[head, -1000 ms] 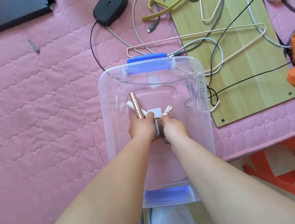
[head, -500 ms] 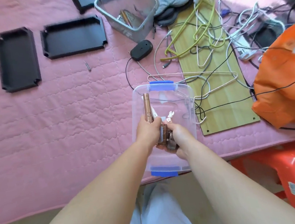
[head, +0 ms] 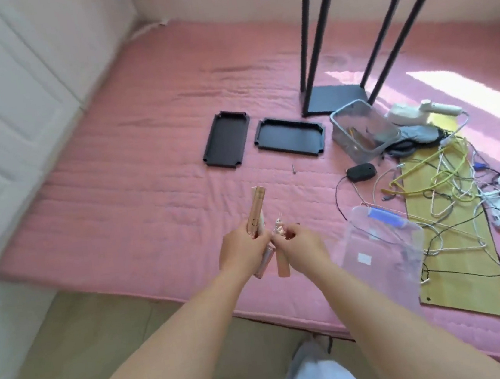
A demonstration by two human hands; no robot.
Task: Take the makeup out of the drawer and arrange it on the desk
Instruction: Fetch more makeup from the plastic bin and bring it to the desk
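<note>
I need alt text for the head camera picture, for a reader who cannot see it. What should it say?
Two bare hands hold makeup items above a pink quilted mattress: the left hand grips a rose-gold tube, the right hand pinches a small pink item. To the right lie a clear plastic box, two black trays, tangled cables and hangers.

We've got bright daylight, with a blown-out sun patch [head: 467, 99] on the right. Left edge is smeared with blur, and the wide lens bends the edges.

2 black trays [head: 263, 139], mouse [head: 361, 172], hangers [head: 436, 179] on pink mattress [head: 147, 183].
</note>
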